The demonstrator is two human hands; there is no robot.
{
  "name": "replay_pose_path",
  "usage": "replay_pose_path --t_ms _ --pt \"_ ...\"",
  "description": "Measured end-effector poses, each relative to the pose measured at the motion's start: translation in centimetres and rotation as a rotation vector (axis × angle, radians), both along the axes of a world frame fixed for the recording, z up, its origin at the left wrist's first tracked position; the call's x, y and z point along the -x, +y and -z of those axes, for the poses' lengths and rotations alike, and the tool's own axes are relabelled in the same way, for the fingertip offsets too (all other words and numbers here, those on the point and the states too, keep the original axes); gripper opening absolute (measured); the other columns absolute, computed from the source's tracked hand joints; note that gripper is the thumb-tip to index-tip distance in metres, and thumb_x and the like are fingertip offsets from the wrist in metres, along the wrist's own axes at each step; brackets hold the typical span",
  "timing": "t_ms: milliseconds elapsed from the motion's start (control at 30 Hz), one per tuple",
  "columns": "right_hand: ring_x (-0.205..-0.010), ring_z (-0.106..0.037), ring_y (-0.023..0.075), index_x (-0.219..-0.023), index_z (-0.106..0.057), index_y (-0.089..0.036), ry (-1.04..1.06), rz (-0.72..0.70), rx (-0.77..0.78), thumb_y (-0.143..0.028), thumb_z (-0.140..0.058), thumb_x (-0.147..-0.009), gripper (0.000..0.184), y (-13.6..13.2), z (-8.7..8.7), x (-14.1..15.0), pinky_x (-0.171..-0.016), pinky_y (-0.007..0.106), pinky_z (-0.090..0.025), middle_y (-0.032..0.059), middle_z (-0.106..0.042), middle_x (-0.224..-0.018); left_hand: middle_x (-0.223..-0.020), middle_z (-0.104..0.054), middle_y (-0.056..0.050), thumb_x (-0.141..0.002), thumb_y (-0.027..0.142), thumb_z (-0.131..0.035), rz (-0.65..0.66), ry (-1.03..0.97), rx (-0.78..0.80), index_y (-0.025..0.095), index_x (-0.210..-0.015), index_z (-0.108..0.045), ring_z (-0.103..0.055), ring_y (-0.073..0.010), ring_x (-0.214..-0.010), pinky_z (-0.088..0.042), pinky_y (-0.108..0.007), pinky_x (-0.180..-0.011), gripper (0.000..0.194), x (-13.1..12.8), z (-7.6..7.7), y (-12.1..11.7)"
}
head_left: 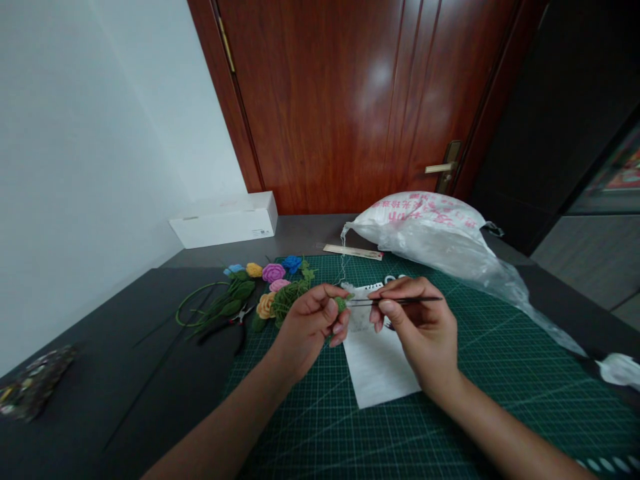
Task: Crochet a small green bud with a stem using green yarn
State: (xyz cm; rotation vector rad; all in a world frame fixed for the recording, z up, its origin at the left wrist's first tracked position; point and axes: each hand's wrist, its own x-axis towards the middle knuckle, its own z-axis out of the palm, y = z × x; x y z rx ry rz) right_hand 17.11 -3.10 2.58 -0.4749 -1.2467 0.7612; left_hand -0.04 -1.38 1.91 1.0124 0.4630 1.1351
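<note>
Small green crocheted bud (341, 305) sits pinched in your left hand (307, 327), while your right hand (420, 327) clamps a thin dark crochet hook (400, 301) lying level, its tip just beside the bud.

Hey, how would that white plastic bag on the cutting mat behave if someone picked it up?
The white plastic bag looks floppy: its thin tail slumps across the cutting mat. It's probably light for its size, given its soft bulge, though its contents aren't visible. The glossy film may feel somewhat slippery.
</note>
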Motion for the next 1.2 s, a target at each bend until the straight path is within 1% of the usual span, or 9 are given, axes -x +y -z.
replay_pose_path --t_ms 233,433,567,700,833,967,1033,1100,1200 --pt "-0.054 -0.067 0.0111 -0.084 -0.068 -0.02 0.012 0.03 0.054 -0.013 -0.072 -0.09 0.009 0.0 -0.1 0.0 -0.047 0.023 -0.055 0.0007 -0.069 -0.081 -0.064 -0.059 0.001 -0.086 0.028 -0.077 0.026 -0.003 -0.034 0.017 -0.097 -0.065 -0.051 -0.011 -0.056 -0.038 -0.022 -0.05 0.02 0.0 0.0 -0.2" --pt "-0.048 -0.064 0.0098 -0.084 -0.065 -0.02 0.017 -0.009 0.124 -0.015 -0.072 -0.09 0.011 0.2 -0.1 0.0 -0.046 0.02 -0.052 -0.0044 -0.065 -0.063 -0.063 -0.061 0.001 -0.083 0.027 -0.08 0.012 0.004 -0.059 0.017 -0.093 -0.063 -0.052 -0.0097 -0.052 -0.041 -0.019 -0.046 0.022 -0.2 0.0 -0.3" --pt "-0.047 -0.062 0.0084 -0.083 -0.064 -0.02 -0.001 -0.052 0.142 -0.016 -0.072 -0.091 0.012 0.3 -0.1 0.1 -0.046 0.019 -0.05 -0.0039 -0.066 -0.063 -0.06 -0.059 0.003 -0.081 0.025 -0.082 0.007 0.012 -0.055 0.016 -0.091 -0.064 -0.049 -0.0084 -0.049 -0.04 -0.016 -0.041 0.022 -0.3 0.2 -0.3" --pt "-0.048 -0.063 0.0087 -0.084 -0.065 -0.02 -0.002 -0.096 0.125 -0.015 -0.073 -0.091 0.011 0.3 0.1 0.3 -0.046 0.02 -0.052 -0.0034 -0.067 -0.067 -0.056 -0.056 0.005 -0.079 0.024 -0.083 -0.012 0.015 -0.041 0.016 -0.09 -0.064 -0.046 -0.0076 -0.046 -0.037 -0.015 -0.038 0.023 -0.3 0.3 -0.6" --pt "-0.052 -0.064 0.0091 -0.085 -0.067 -0.021 -0.036 -0.11 0.052 -0.014 -0.072 -0.091 0.011 0.3 0.9 0.5 -0.047 0.021 -0.053 -0.0009 -0.069 -0.076 -0.055 -0.056 0.005 -0.077 0.02 -0.082 -0.019 0.046 -0.02 0.017 -0.087 -0.062 -0.043 -0.0067 -0.044 -0.036 -0.014 -0.037 0.022 -0.4 0.3 -0.7" --pt "-0.061 -0.067 0.0119 -0.084 -0.069 -0.022 -0.132 -0.083 -0.052 -0.014 -0.071 -0.092 0.011 0.8 1.7 0.5 -0.052 0.024 -0.056 0.0018 -0.071 -0.08 -0.059 -0.061 0.002 -0.076 0.021 -0.082 -0.032 0.083 -0.008 0.016 -0.084 -0.061 -0.044 -0.0067 -0.044 -0.035 -0.014 -0.037 0.024 -0.4 0.6 -0.6" --pt "-0.06 -0.067 0.0123 -0.084 -0.068 -0.022 -0.159 -0.084 -0.032 -0.017 -0.071 -0.092 0.01 1.2 1.8 0.2 -0.052 0.025 -0.057 0.0021 -0.071 -0.08 -0.061 -0.062 0.001 -0.077 0.022 -0.082 -0.038 0.093 0.004 0.017 -0.086 -0.061 -0.045 -0.007 -0.044 -0.036 -0.015 -0.037 0.024 -0.5 0.7 -0.4" --pt "-0.057 -0.067 0.012 -0.086 -0.067 -0.022 -0.164 -0.087 0.031 -0.019 -0.072 -0.092 0.008 1.5 1.6 -0.1 -0.05 0.026 -0.056 0.0015 -0.07 -0.082 -0.06 -0.061 0.002 -0.079 0.025 -0.081 -0.035 0.086 0.017 0.017 -0.089 -0.061 -0.047 -0.0076 -0.045 -0.037 -0.016 -0.039 0.024 -0.6 0.8 -0.2" --pt "-0.058 -0.068 0.0123 -0.091 -0.066 -0.022 -0.134 -0.015 0.064 -0.019 -0.07 -0.093 0.005 1.5 0.9 -0.6 -0.051 0.027 -0.057 0.0007 -0.07 -0.085 -0.061 -0.06 0.002 -0.081 0.028 -0.081 -0.036 0.054 0.032 0.016 -0.092 -0.061 -0.049 -0.009 -0.047 -0.039 -0.018 -0.041 0.025 -0.6 0.8 0.2"
